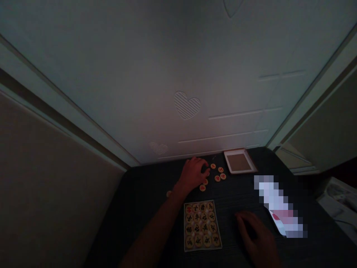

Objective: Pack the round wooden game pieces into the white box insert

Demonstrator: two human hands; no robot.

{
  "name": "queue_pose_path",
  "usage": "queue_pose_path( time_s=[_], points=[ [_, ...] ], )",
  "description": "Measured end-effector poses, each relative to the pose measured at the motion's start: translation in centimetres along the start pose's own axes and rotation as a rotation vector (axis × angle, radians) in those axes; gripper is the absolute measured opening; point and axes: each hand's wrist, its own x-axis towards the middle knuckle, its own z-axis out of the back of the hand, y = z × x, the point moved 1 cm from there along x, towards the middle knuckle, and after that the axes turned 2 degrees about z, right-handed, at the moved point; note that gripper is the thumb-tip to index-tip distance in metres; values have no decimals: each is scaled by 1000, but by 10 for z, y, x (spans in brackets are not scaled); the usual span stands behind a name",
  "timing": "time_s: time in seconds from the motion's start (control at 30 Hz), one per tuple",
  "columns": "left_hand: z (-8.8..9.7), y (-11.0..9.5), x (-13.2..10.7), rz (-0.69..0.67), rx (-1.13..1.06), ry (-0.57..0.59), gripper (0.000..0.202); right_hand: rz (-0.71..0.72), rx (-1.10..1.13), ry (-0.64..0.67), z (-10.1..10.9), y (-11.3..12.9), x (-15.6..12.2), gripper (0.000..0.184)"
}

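My left hand (195, 173) reaches over the dark table among loose xiangqi pieces, its fingers and thumb curled into a pinch. Whatever lies between the tips is too dim to make out. Loose pieces with red characters, such as this xiangqi piece (217, 178), lie right of the hand, and another piece (202, 188) is just below it. Nearer me stands a square tray (184, 227) filled with rows of pieces, mostly black-lettered, one red at its far left corner. To the right of it my right hand (256, 236) rests on the table, fingers curled, with nothing visible in them.
A shallow open box lid (253, 165) lies at the back right by the wall. A bright blurred-out item (279, 223), perhaps a phone, lies on the right. One loose piece (169, 194) sits left of my left forearm. A white panel (139, 93) with embossed hearts rises behind the table (119, 223).
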Motion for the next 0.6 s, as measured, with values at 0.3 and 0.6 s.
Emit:
queue_pose_path(
  time_s=[0.3, 0.6],
  points=[
    [-9, -14, 23, -57, -66, -5, 7, 1, 15, -13, 0, 3, 2, 24],
    [44, -25, -160, 23, -231, -235, 10, -66, -12, 75, 1, -8, -5, 32]
  ],
)
